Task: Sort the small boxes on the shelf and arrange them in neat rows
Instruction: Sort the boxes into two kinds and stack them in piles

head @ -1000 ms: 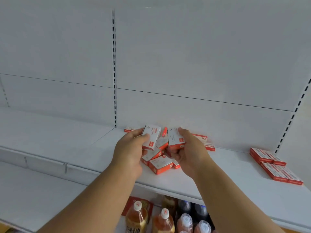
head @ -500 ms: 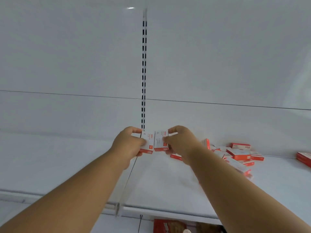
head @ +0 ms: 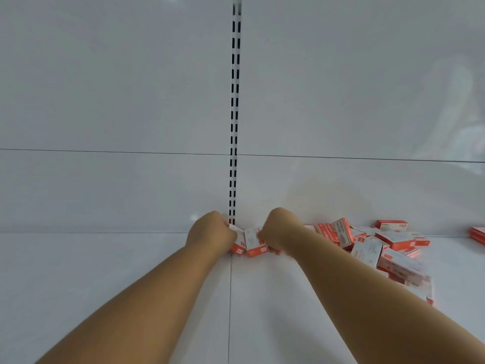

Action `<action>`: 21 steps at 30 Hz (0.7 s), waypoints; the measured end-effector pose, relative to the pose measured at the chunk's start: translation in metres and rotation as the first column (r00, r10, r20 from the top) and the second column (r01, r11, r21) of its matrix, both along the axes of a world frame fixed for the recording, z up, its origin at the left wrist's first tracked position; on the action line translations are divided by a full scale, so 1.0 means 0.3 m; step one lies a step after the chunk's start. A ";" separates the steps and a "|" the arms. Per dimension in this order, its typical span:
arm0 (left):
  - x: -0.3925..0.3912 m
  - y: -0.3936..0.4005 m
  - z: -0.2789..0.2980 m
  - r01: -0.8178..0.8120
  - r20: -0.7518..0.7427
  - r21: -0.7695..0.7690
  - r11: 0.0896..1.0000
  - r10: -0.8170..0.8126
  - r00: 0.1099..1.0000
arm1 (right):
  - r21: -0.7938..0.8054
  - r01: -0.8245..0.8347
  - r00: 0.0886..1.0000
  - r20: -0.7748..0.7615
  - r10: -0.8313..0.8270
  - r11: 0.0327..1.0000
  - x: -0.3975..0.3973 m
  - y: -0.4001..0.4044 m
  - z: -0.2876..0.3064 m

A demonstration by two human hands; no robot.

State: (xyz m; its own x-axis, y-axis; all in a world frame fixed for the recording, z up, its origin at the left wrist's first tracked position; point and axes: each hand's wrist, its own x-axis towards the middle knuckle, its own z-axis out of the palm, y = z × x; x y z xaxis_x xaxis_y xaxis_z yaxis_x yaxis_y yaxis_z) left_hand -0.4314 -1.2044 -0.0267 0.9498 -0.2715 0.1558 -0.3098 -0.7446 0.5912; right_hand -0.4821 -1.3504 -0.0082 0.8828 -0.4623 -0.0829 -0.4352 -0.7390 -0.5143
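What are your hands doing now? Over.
Left hand grips one box. Right hand grips another box. Loose pile waits right. Nothing blocking.

Both bare forearms reach straight forward and converge, the left hand point(head: 211, 233) and the right hand point(head: 279, 231) close together with knuckles up and fingers curled downward, each gripping a small box, the left box point(head: 239, 245) just beside the right box point(head: 254, 242).
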 end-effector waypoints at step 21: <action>0.002 -0.104 0.025 0.295 0.248 0.144 0.944 -0.323 0.913 | -0.390 -0.082 0.996 -0.064 0.061 0.917 -0.084 -0.109 0.050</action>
